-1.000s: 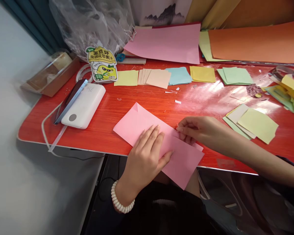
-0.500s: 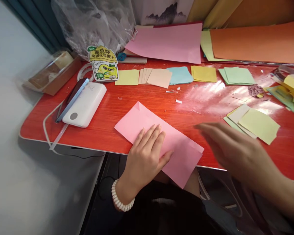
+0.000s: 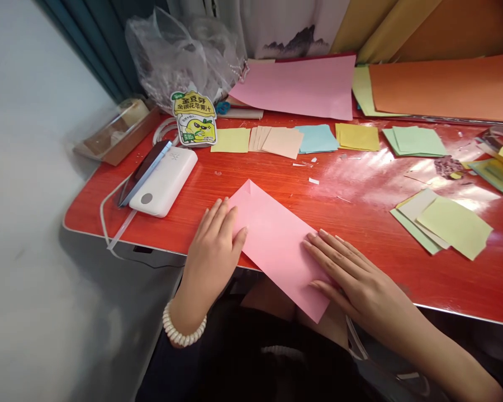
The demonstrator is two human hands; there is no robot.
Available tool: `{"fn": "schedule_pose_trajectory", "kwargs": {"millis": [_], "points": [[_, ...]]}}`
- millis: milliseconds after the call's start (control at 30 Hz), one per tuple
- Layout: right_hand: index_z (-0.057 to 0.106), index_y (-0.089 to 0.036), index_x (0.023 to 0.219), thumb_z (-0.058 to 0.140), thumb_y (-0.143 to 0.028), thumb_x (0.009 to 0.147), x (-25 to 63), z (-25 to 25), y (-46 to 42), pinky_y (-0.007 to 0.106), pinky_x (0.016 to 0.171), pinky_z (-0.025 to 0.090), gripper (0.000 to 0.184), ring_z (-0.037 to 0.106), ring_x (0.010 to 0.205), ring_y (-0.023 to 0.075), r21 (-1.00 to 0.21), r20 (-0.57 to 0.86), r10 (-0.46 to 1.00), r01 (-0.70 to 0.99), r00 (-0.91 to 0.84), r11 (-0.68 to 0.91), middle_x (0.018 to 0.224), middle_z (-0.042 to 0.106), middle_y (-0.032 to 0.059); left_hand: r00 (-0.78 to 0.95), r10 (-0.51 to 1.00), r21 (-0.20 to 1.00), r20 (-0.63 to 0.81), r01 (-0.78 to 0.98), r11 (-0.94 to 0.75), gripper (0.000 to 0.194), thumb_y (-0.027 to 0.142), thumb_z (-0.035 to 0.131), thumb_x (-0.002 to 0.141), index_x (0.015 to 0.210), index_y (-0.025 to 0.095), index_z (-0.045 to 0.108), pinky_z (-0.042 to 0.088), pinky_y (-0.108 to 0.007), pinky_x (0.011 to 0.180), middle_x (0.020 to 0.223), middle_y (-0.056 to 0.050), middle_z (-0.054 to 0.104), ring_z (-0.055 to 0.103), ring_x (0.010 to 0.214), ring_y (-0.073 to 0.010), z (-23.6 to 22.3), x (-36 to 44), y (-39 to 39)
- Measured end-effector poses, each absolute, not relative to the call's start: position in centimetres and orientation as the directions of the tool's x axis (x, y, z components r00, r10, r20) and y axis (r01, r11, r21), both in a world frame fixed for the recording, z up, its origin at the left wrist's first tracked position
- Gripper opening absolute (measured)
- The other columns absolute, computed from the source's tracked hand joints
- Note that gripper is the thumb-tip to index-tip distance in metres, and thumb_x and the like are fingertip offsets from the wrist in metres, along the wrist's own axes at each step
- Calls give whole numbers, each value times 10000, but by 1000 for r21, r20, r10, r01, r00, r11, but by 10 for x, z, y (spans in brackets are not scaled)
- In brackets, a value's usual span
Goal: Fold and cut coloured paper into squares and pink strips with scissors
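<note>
A folded pink sheet of paper (image 3: pixel 279 240) lies slantwise across the front edge of the red table (image 3: pixel 369 195), with its near corner sticking out past the edge. At its upper left corner a small triangular fold shows. My left hand (image 3: pixel 213 240) rests flat on the paper's left end, fingers stretched out. On the right end lies my right hand (image 3: pixel 347 268), also flat, its fingers extended over the paper's edge. Neither hand grips the sheet.
Stacks of small paper pieces, among them blue ones (image 3: pixel 317 139) and yellow ones (image 3: pixel 357 138), line the back. More green pieces (image 3: pixel 455 226) lie at right. A white power bank (image 3: pixel 165 187) with a phone (image 3: pixel 145 176) sits left, near a lemon-printed pouch (image 3: pixel 195 120).
My right hand has come down from the air onto the paper's right end. My left hand has slid from the middle to the left end. The view has shifted slightly.
</note>
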State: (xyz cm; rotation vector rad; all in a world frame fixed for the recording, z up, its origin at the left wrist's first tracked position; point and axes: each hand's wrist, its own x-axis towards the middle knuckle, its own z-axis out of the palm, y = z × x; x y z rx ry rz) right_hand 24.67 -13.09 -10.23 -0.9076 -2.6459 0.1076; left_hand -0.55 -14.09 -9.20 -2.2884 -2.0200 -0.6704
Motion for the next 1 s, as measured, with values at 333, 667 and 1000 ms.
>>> {"fn": "schedule_pose_trajectory", "kwargs": {"millis": [333, 667, 1000], "points": [[313, -76, 1426, 394, -322, 967, 248, -105, -135, 465, 1081, 369, 526, 312, 1364, 249, -87, 248, 624, 624, -741, 776, 1450, 393, 113, 36, 956, 295, 292, 947, -126, 487, 419, 447, 916, 1299, 120, 466, 390, -467, 1069, 1373, -137, 489, 405, 1301, -262, -99, -15, -142], [230, -56, 1460, 405, -351, 962, 251, -104, -136, 481, 1122, 282, 605, 240, 1391, 257, -36, 295, 577, 594, -762, 803, 1477, 332, 141, 58, 940, 272, 336, 950, -156, 499, 445, 493, 884, 1268, 127, 518, 425, -454, 1026, 1309, -108, 554, 470, 1183, -261, -100, -21, -136], [543, -38, 1262, 490, -118, 909, 245, -106, -145, 407, 1118, 339, 366, 422, 1294, 251, 36, 380, 175, 204, -908, 978, 1375, 485, 112, 65, 943, 287, 326, 943, -165, 522, 424, 517, 877, 1292, 108, 501, 431, -433, 1015, 1322, -105, 543, 454, 1153, -243, -101, -22, -135]]}}
